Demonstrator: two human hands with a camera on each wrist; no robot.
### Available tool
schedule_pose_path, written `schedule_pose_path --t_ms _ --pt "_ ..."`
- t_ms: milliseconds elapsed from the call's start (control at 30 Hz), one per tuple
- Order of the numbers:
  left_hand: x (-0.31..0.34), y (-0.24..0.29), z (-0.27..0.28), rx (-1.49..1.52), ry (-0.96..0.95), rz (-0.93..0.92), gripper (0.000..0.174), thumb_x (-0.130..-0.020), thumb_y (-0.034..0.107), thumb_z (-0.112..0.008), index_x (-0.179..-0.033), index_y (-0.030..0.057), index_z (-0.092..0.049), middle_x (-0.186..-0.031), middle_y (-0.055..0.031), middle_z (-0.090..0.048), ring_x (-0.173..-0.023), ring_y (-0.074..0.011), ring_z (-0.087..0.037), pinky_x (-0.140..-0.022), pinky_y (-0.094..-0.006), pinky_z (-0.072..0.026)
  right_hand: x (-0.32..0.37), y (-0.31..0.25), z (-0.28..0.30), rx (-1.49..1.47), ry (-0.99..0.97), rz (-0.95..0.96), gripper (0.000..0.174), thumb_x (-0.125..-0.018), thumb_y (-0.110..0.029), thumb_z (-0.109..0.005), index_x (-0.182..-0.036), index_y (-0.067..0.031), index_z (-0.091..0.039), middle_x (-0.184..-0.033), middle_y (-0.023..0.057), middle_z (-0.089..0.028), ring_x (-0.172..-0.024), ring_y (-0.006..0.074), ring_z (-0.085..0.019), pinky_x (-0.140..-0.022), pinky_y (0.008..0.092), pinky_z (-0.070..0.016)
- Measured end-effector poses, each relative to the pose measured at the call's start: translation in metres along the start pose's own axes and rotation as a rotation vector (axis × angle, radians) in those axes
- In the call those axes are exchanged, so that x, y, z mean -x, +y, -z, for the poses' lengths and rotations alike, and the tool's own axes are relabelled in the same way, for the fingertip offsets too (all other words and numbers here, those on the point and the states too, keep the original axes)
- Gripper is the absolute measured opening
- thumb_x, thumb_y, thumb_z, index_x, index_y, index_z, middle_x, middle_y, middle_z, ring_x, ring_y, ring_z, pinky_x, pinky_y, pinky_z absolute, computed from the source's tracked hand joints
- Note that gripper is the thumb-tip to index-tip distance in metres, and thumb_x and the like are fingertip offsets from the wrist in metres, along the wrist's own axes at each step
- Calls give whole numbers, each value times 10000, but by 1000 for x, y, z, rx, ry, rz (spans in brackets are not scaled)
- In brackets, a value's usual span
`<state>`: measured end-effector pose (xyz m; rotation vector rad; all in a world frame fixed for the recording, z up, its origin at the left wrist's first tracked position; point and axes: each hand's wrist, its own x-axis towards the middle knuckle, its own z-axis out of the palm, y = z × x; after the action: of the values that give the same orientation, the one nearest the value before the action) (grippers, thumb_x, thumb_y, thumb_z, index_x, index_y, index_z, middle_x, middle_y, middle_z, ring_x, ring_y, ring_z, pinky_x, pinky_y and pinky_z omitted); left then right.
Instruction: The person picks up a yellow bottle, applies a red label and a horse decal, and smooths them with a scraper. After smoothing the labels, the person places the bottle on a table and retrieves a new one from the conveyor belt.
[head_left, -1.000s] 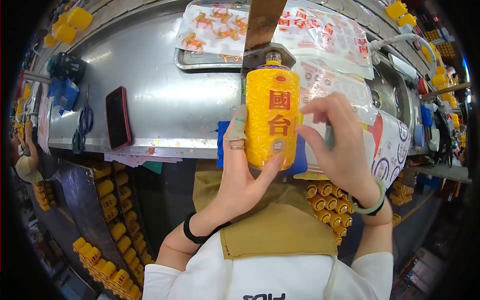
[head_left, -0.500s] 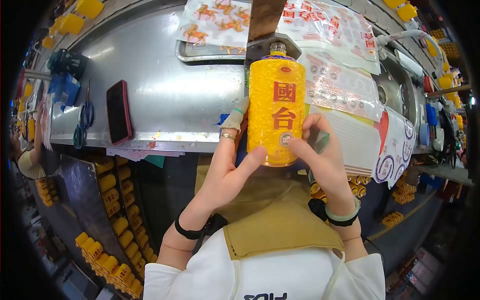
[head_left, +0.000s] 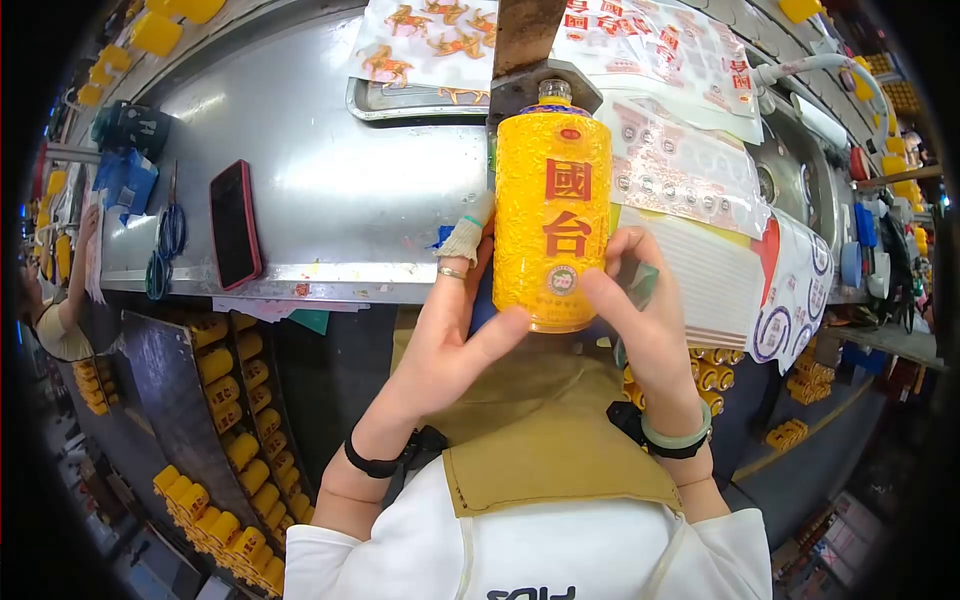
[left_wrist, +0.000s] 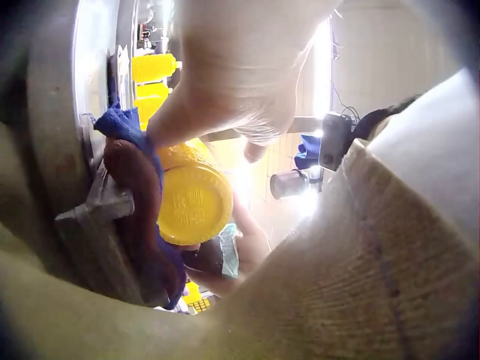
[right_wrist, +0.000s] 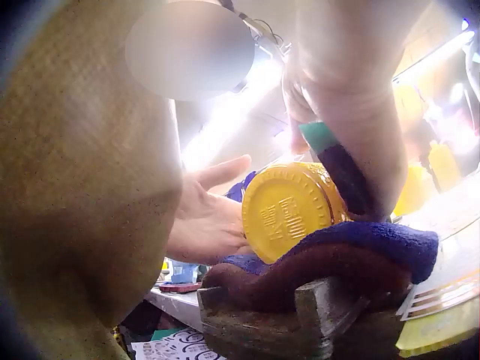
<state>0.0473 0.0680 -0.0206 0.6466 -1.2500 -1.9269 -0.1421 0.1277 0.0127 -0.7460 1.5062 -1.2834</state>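
Note:
A yellow bottle (head_left: 553,215) with red characters and a round emblem lies with its clear neck away from the person. Its embossed base (left_wrist: 195,204) faces the left wrist view. Along the bottle's left side, the left hand (head_left: 445,345) holds it, thumb at the lower edge; one finger wears a pale cover with a green band. The right hand (head_left: 645,315) holds the lower right side, its thumb tip by the emblem. A dark and green piece (right_wrist: 345,176) lies at the right fingers; whether held or worn, I cannot tell. Blue cloth (right_wrist: 397,244) lies under the bottle.
Left on the metal table (head_left: 300,130) are a phone (head_left: 235,225) and scissors (head_left: 172,225). Behind stands a tray (head_left: 410,108) under a sheet of orange figures. Sticker sheets (head_left: 680,165) lie to the right, and a metal bracket (head_left: 525,85) is around the bottle's neck.
The right hand has come down and inward from beside the characters to the bottle's lower right. The left thumb has shifted left, away from the emblem.

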Motion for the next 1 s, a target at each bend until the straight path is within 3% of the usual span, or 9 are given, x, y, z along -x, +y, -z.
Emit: schedule_pose_path --t_ms 133,233,633,1000 --pt "-3 0 -18 -203 62 -31 916 -924 67 -730 -1611 -51 -135 -1599 -191 -316 -1493 -266 -325 -1220 -394 -265 -1 0 -3 -26 -1 4 360 -859 -120 -835 -1039 -76 -526 -860 -48 -476 -782 50 -436 -682 207 -367" --pt "-1 -1 -22 -314 53 -26 980 -900 -17 -702 -1637 -12 -58 -1660 -164 -222 -1528 -256 -269 -1233 -411 -266 -4 6 3 -12 -8 22 363 -860 -114 -834 -1047 -75 -525 -859 -46 -478 -777 48 -433 -676 202 -367" --pt "0 2 -25 -276 80 10 1006 -877 -31 -717 -1633 -26 -53 -1667 -169 -210 -1529 -264 -270 -1238 -421 -263 -5 -1 5 -54 -20 -78 326 -884 -116 -812 -1053 -81 -536 -887 -55 -460 -804 41 -425 -693 197 -371" --pt "1 -1 -24 -282 70 0 989 -891 -26 -700 -1632 -27 -46 -1666 -176 -211 -1525 -268 -282 -1234 -420 -271 -6 3 5 -44 -20 -58 346 -871 -115 -823 -1061 -82 -535 -892 -50 -470 -801 42 -433 -694 200 -364"
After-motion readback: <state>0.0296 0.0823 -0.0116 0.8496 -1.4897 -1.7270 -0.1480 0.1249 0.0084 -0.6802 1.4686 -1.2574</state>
